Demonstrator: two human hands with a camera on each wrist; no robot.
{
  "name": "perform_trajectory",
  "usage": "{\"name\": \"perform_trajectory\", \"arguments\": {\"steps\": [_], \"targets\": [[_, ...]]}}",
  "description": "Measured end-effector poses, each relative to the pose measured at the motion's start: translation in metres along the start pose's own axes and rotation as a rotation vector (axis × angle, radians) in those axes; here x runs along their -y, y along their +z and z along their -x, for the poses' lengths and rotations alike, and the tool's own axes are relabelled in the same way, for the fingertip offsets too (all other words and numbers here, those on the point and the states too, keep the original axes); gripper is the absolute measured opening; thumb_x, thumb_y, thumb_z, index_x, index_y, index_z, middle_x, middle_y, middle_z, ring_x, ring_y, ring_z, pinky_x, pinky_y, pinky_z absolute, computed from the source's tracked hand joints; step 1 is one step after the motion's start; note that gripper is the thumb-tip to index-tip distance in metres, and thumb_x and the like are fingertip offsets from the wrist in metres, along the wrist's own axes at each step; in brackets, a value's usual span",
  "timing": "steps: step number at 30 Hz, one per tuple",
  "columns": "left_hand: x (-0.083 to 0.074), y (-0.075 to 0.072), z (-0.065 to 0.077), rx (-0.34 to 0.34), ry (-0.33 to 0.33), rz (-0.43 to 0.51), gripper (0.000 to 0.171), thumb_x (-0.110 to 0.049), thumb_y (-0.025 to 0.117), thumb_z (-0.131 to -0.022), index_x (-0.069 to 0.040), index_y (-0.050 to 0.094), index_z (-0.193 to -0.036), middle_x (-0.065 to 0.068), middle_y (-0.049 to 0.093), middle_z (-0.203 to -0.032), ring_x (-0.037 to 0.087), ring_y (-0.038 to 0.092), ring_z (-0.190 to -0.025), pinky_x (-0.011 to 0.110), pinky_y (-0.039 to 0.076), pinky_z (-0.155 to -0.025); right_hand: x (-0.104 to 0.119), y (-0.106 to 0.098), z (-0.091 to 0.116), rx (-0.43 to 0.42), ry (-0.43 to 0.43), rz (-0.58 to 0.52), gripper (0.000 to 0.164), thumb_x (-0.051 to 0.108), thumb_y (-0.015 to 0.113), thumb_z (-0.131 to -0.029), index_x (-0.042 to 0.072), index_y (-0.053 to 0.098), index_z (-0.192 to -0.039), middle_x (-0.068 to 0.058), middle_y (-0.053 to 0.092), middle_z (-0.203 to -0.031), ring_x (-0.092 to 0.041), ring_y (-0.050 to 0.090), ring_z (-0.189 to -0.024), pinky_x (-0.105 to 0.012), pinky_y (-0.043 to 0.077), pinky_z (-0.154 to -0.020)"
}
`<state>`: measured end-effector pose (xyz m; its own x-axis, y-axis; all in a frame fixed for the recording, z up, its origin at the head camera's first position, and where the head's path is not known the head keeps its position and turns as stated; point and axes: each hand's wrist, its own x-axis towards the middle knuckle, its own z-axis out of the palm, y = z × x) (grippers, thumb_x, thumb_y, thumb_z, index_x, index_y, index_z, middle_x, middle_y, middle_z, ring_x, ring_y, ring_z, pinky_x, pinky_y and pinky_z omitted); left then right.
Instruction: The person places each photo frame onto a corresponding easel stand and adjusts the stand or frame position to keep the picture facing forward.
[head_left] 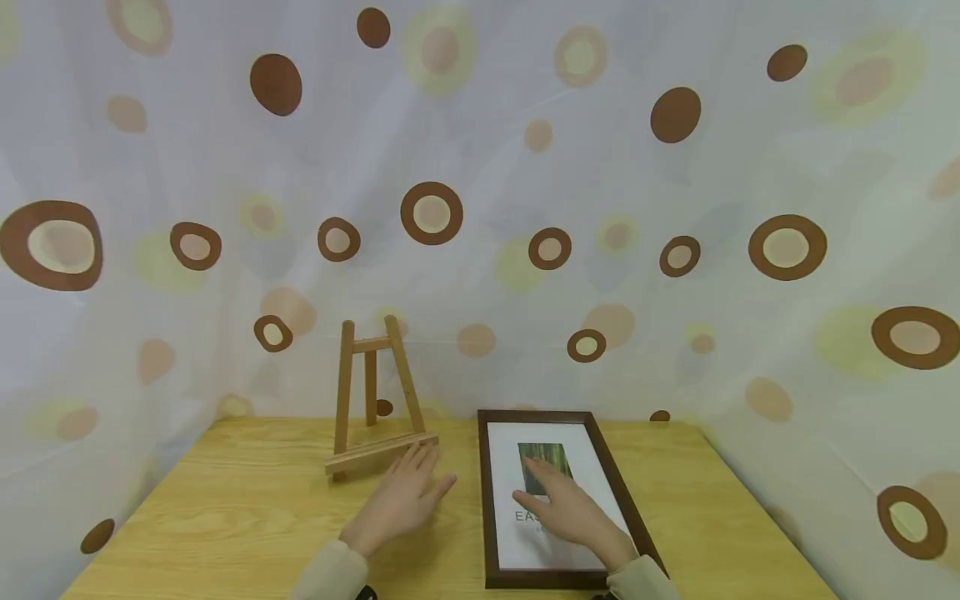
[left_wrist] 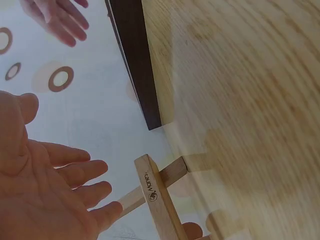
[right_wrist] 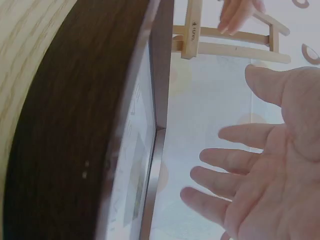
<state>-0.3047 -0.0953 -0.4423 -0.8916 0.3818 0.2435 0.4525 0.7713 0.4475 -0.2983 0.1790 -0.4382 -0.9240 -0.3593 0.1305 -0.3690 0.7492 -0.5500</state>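
Observation:
A small wooden easel (head_left: 342, 392) stands upright at the back left of the table, its front ledge (left_wrist: 159, 200) marked with a small logo. To its right a picture frame (head_left: 491, 533) with a dark brown border lies flat, a green picture and lettering behind its front. My left hand (head_left: 401, 500) hovers just in front of the easel's ledge, fingers extended and holding nothing. Above the picture frame my right hand (head_left: 566, 504) is held with fingers spread, partly covering the picture and lettering. In the right wrist view the frame's edge (right_wrist: 65, 130) is apart from that hand.
The wooden table (head_left: 247, 517) has a light yellow grain. Behind it and along both sides hangs a pale curtain (head_left: 480, 283) with brown, peach and yellow-green spots, close to the easel and the picture frame's far edge.

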Motion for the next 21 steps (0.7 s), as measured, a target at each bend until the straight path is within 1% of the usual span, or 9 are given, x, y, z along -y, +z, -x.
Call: {"name": "perform_trajectory", "arguments": {"steps": [2, 5, 7, 10, 13, 16, 19, 21], "targets": [[-0.001, 0.001, 0.0, 0.018, -0.023, 0.077, 0.072, -0.052, 0.035, -0.104, 0.005, 0.034, -0.148, 0.026, 0.033, -0.154, 0.045, 0.022, -0.146, 0.064, 0.019, -0.118, -0.002, -0.003, 0.001, 0.001, 0.01, -0.055, 0.069, 0.045, 0.055, -0.098, -0.005, 0.043, -0.144, -0.027, 0.041, -0.149, -0.046, 0.039, -0.137, -0.062, 0.033, -0.112], [-0.003, 0.003, 0.0, 0.037, -0.044, 0.161, 0.071, -0.048, 0.038, -0.104, 0.008, 0.033, -0.148, 0.028, 0.033, -0.153, 0.046, 0.026, -0.144, 0.062, 0.022, -0.118, -0.005, -0.007, 0.003, -0.017, 0.023, -0.106, 0.06, 0.042, 0.057, -0.098, -0.002, 0.051, -0.139, -0.024, 0.051, -0.143, -0.044, 0.048, -0.13, -0.061, 0.041, -0.106], [-0.004, 0.003, -0.001, 0.053, -0.052, 0.23, 0.073, -0.049, 0.039, -0.103, 0.009, 0.034, -0.147, 0.029, 0.034, -0.152, 0.046, 0.031, -0.142, 0.061, 0.026, -0.116, -0.008, -0.01, 0.004, -0.038, 0.05, -0.142, 0.055, 0.039, 0.059, -0.097, -0.001, 0.056, -0.135, -0.021, 0.057, -0.137, -0.042, 0.055, -0.124, -0.059, 0.046, -0.101], [-0.006, 0.004, -0.001, 0.077, -0.062, 0.306, 0.077, -0.054, 0.041, -0.101, 0.008, 0.036, -0.146, 0.028, 0.039, -0.15, 0.045, 0.036, -0.139, 0.061, 0.03, -0.114, -0.014, -0.015, 0.004, -0.046, 0.094, -0.18, 0.052, 0.039, 0.061, -0.096, 0.0, 0.06, -0.131, -0.018, 0.062, -0.131, -0.038, 0.06, -0.117, -0.055, 0.051, -0.096], [-0.007, 0.006, 0.0, 0.103, -0.063, 0.368, 0.076, -0.053, 0.045, -0.1, 0.008, 0.038, -0.145, 0.028, 0.043, -0.148, 0.047, 0.041, -0.135, 0.062, 0.036, -0.11, -0.021, -0.018, 0.007, -0.011, 0.152, -0.244, 0.055, 0.041, 0.061, -0.096, -0.001, 0.06, -0.131, -0.018, 0.063, -0.13, -0.035, 0.061, -0.116, -0.049, 0.055, -0.092], [-0.007, 0.008, 0.003, 0.138, -0.089, 0.453, 0.074, -0.05, 0.05, -0.099, 0.007, 0.039, -0.145, 0.028, 0.046, -0.145, 0.047, 0.044, -0.132, 0.062, 0.039, -0.107, -0.027, -0.02, 0.01, 0.036, 0.193, -0.313, 0.057, 0.042, 0.062, -0.095, -0.001, 0.059, -0.132, -0.017, 0.063, -0.129, -0.03, 0.063, -0.11, -0.042, 0.058, -0.08], [-0.008, 0.011, 0.006, 0.182, -0.125, 0.591, 0.069, -0.043, 0.054, -0.1, 0.01, 0.04, -0.142, 0.029, 0.047, -0.142, 0.047, 0.046, -0.129, 0.062, 0.042, -0.104, -0.033, -0.021, 0.013, 0.058, 0.205, -0.375, 0.056, 0.038, 0.062, -0.096, -0.004, 0.057, -0.132, -0.018, 0.066, -0.124, -0.025, 0.065, -0.102, -0.037, 0.057, -0.069], [-0.009, 0.012, 0.007, 0.2, -0.152, 0.659, 0.067, -0.039, 0.055, -0.1, 0.011, 0.041, -0.141, 0.029, 0.048, -0.141, 0.046, 0.047, -0.129, 0.06, 0.044, -0.103, -0.036, -0.022, 0.016, 0.059, 0.203, -0.395, 0.054, 0.034, 0.063, -0.096, -0.005, 0.057, -0.132, -0.019, 0.067, -0.121, -0.025, 0.066, -0.097, -0.036, 0.058, -0.069]]}}
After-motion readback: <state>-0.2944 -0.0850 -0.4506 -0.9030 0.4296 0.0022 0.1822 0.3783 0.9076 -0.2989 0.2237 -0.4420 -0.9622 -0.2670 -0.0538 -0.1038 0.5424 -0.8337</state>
